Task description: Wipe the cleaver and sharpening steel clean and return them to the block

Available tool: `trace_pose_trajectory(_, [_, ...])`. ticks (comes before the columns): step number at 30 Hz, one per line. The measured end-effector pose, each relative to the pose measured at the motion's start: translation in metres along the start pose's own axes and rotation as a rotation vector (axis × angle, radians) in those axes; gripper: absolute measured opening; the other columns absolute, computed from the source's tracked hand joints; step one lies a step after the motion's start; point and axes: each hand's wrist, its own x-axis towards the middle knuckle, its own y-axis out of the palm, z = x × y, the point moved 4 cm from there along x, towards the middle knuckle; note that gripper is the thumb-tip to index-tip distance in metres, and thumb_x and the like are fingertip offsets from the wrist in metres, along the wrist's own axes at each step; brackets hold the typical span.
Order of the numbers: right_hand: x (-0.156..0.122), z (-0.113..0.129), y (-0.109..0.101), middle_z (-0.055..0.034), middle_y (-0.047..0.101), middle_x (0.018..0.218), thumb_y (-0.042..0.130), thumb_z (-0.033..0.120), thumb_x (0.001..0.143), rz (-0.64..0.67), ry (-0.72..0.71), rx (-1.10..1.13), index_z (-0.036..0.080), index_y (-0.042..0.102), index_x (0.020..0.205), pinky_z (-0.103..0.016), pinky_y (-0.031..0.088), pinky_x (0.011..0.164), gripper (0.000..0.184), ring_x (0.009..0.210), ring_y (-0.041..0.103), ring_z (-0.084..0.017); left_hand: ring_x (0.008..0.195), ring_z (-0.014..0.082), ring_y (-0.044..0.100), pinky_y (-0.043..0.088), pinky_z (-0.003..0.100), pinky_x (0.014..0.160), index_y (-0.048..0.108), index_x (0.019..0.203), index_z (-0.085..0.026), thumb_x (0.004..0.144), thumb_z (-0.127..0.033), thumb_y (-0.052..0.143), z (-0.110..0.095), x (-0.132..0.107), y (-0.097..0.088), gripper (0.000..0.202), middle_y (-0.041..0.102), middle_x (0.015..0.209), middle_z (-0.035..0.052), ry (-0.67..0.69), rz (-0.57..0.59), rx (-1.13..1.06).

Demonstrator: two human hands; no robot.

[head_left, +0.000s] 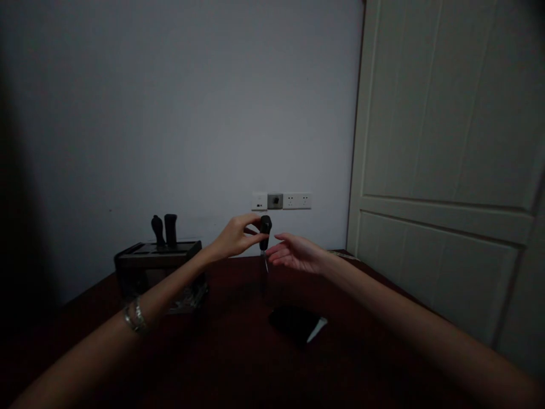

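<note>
My left hand (234, 237) pinches the black handle of a small knife (265, 234), held upright with its thin blade pointing down above the dark red table (238, 352). A bracelet sits on my left wrist. My right hand (296, 253) is just to the right of the knife, palm turned inward, fingers stretched out and close to the handle without gripping it. A dark knife block (159, 264) with two black handles sticking up stands behind my left forearm.
A flat black object with a white corner (298, 324) lies on the table below my hands. Wall sockets (281, 201) sit on the grey wall behind. A pale panelled door (447, 159) fills the right side.
</note>
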Motion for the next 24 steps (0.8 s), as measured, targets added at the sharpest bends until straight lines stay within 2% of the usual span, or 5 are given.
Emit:
trace_pose_trajectory(4, [0.013, -0.017, -0.011, -0.0138, 0.066, 0.065, 0.035, 0.041, 0.087, 0.027, 0.014, 0.06, 0.0, 0.059, 0.082, -0.012, 0.05, 0.044, 0.047, 0.051, 0.062, -0.01, 0.08, 0.013, 0.055, 0.048, 0.027, 0.072, 0.06, 0.086, -0.013, 0.075, -0.021, 0.058, -0.01, -0.004, 0.012, 0.014, 0.06, 0.085, 0.0053, 0.128, 0.028, 0.109])
trace_pose_trajectory(7, [0.02, -0.026, -0.018, -0.0133, 0.065, 0.065, 0.041, 0.046, 0.084, 0.006, -0.003, 0.096, 0.003, 0.057, 0.081, -0.012, 0.05, 0.043, 0.046, 0.049, 0.061, -0.01, 0.08, 0.0135, 0.054, 0.046, 0.028, 0.073, 0.059, 0.088, -0.012, 0.078, -0.019, 0.055, -0.017, -0.01, 0.019, 0.013, 0.059, 0.086, 0.0066, 0.24, 0.04, 0.204])
trace_pose_trajectory(13, [0.019, -0.043, -0.011, -0.0029, 0.061, 0.057, 0.04, 0.033, 0.087, 0.057, -0.004, 0.188, 0.011, 0.053, 0.08, -0.016, 0.049, 0.042, 0.027, 0.046, 0.06, -0.01, 0.083, 0.0171, 0.053, 0.047, 0.033, 0.071, 0.054, 0.104, -0.012, 0.082, -0.019, 0.048, -0.022, -0.031, 0.04, 0.024, 0.058, 0.092, 0.0112, 0.409, 0.155, 0.39])
trace_pose_trajectory(17, [0.019, -0.061, -0.01, 0.001, 0.057, 0.055, 0.052, 0.035, 0.081, -0.046, 0.016, 0.19, 0.013, 0.053, 0.078, -0.025, 0.051, 0.045, 0.022, 0.044, 0.056, -0.01, 0.085, 0.0182, 0.053, 0.047, 0.035, 0.072, 0.052, 0.105, -0.011, 0.082, -0.017, 0.047, -0.022, -0.05, 0.055, 0.025, 0.058, 0.093, 0.0126, 0.488, 0.188, 0.486])
trace_pose_trajectory(24, [0.033, -0.085, -0.017, 0.0074, 0.043, 0.043, 0.065, 0.036, 0.069, -0.239, -0.076, 0.149, 0.015, 0.051, 0.063, -0.015, 0.035, 0.035, 0.026, 0.034, 0.038, -0.003, 0.088, 0.0184, 0.054, 0.049, 0.037, 0.075, 0.05, 0.108, -0.011, 0.082, -0.01, 0.043, -0.019, -0.079, 0.068, 0.027, 0.06, 0.094, 0.0124, 0.553, 0.11, 0.479])
